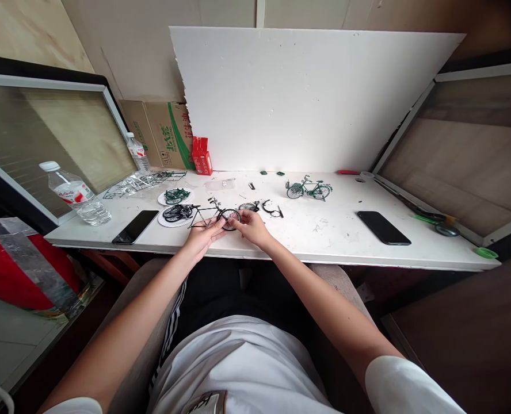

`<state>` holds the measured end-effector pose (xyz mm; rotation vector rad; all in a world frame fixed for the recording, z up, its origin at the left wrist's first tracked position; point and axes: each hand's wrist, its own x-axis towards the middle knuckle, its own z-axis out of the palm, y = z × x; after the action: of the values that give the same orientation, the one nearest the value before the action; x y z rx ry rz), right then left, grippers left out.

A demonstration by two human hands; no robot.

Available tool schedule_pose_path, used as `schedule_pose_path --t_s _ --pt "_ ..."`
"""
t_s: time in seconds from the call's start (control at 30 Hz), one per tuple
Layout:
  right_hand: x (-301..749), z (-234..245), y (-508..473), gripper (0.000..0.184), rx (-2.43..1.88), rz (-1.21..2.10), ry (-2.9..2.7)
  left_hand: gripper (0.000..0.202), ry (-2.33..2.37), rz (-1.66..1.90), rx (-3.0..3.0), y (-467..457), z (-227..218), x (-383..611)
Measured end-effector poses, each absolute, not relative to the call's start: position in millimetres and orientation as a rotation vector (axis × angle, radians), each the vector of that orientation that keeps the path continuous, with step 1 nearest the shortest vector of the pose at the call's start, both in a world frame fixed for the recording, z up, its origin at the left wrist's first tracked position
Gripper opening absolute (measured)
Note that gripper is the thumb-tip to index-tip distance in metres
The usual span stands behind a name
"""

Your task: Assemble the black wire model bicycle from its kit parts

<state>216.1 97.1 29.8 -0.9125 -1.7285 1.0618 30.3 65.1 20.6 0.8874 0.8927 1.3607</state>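
A black model bicycle point(204, 208) is held just above the table's front edge, its handlebar up and its front wheel toward the right. My left hand point(204, 237) is closed on it from below, thumb and fingers by the frame and front wheel. With thumb and fingertips, my right hand point(252, 227) pinches the right side of the front wheel point(230, 217). No rear wheel shows on the bicycle. Just beyond my right hand lie another small black wheel point(249, 206) and curved black parts point(273, 209).
On the white table point(307, 236) stands a green model bicycle point(309, 188). Plates of black parts point(178, 213) and green parts point(176, 196) lie left. Phones point(135, 226) point(383, 227) lie on both sides; bottles point(78, 195) stand left. A white board point(316, 98) leans behind.
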Motion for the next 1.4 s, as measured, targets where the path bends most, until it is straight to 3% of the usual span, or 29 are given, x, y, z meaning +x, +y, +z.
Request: schedule_pose_path --t_s 0.17,0.37,0.63,1.0,1.4 --pt "247.2 44.9 113.2 0.035 -1.014 0.888 -1.822 0.041 0.901 1.382 0.879 66.7 18.1 28.8" --pt "322.6 49.9 144.4 0.017 -1.512 0.498 -1.922 0.04 0.902 1.395 0.834 68.5 15.3 27.5" --pt "341.0 38.7 148.0 0.029 -1.662 0.283 -2.166 0.04 0.912 1.4 0.819 71.1 10.7 26.3" --pt "339.9 37.2 149.3 0.022 -1.658 0.146 -2.25 0.039 0.911 1.389 0.845 69.3 13.7 28.0" --pt "324.0 35.8 140.8 0.032 -1.801 -0.065 -2.297 0.04 0.915 1.389 0.832 71.1 11.8 28.0"
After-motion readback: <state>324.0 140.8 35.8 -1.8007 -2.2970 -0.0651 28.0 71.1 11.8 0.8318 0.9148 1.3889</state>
